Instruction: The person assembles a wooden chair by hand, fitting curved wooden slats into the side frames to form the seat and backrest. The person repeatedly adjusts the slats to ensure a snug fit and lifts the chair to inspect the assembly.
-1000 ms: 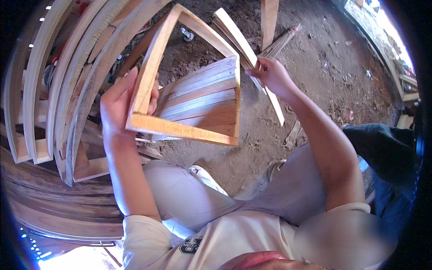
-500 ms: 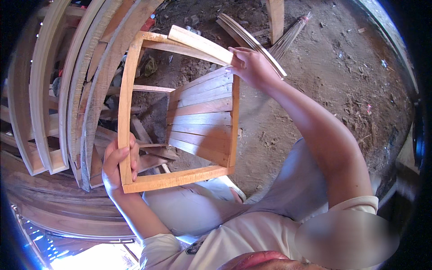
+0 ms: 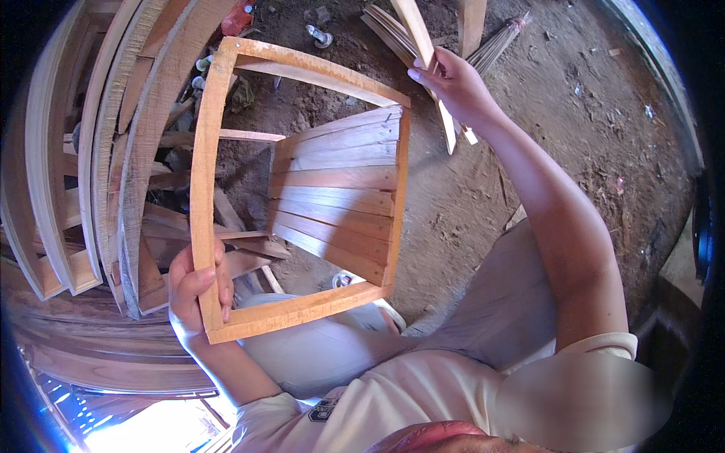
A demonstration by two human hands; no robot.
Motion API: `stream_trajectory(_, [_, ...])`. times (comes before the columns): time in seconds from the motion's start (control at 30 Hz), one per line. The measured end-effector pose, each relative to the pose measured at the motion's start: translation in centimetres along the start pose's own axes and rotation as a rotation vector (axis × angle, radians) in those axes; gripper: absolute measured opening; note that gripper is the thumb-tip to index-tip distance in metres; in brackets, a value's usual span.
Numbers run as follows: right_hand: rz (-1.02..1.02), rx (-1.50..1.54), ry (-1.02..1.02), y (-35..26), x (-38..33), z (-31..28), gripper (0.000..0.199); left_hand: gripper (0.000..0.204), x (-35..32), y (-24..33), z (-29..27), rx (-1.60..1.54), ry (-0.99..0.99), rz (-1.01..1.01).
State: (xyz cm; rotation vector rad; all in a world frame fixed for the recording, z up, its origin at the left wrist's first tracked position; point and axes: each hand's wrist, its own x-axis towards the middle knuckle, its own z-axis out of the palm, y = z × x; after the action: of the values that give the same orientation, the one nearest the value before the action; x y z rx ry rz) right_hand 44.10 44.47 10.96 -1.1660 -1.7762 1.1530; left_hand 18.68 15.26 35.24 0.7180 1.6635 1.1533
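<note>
My left hand (image 3: 198, 287) is closed round the lower left corner of a rectangular wooden frame (image 3: 205, 174), held tilted in front of me. Joined to the frame's right side is a panel of several wooden slats (image 3: 336, 192), which slopes away from me. My right hand (image 3: 461, 87) pinches a pale wooden strip (image 3: 414, 26), apart from the frame and off its upper right corner. The strip's far end runs out of the picture at the top, and part of its lower end is hard to tell from the strips behind it.
Tall curved wooden frames (image 3: 91, 151) stand stacked at the left. Beyond my right hand lie a bundle of thin sticks (image 3: 495, 47) and an upright wooden post (image 3: 471, 26) on the dirt floor (image 3: 559, 121). A small bulb-like object (image 3: 320, 35) and scrap wood lie about.
My right hand has moved away from the frame's top edge to the right, taking the pale strip with it and turning it steeper. The frame has shifted slightly left in my left hand.
</note>
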Motion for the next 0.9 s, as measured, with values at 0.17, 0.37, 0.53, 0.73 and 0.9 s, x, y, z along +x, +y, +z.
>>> stream_trajectory(0.17, [0.003, -0.137, -0.104, -1.6, -0.6, 0.5, 0.04, 0.038, -0.1, 0.1, 0.1, -0.015, 0.022, -0.001])
stream_trajectory(0.37, [-0.116, -0.153, -0.187, -3.4, -1.2, 1.8, 0.038, 0.042, -0.8, -0.7, 0.9, 0.114, 0.078, -0.049])
stream_trajectory(0.53, [-0.169, -0.254, -0.258, -4.7, -1.8, 2.4, 0.03, 0.043, -1.3, -0.6, 1.3, 0.108, 0.093, -0.13])
stream_trajectory(0.73, [-0.148, -0.315, -0.233, -6.0, -2.1, 2.6, 0.025, 0.041, -1.7, -0.5, 1.6, 0.11, 0.053, -0.151])
stream_trajectory(0.9, [-0.148, -0.287, -0.227, -6.8, -2.5, 2.7, 0.025, 0.038, -1.8, -1.0, 1.2, 0.121, 0.012, -0.175])
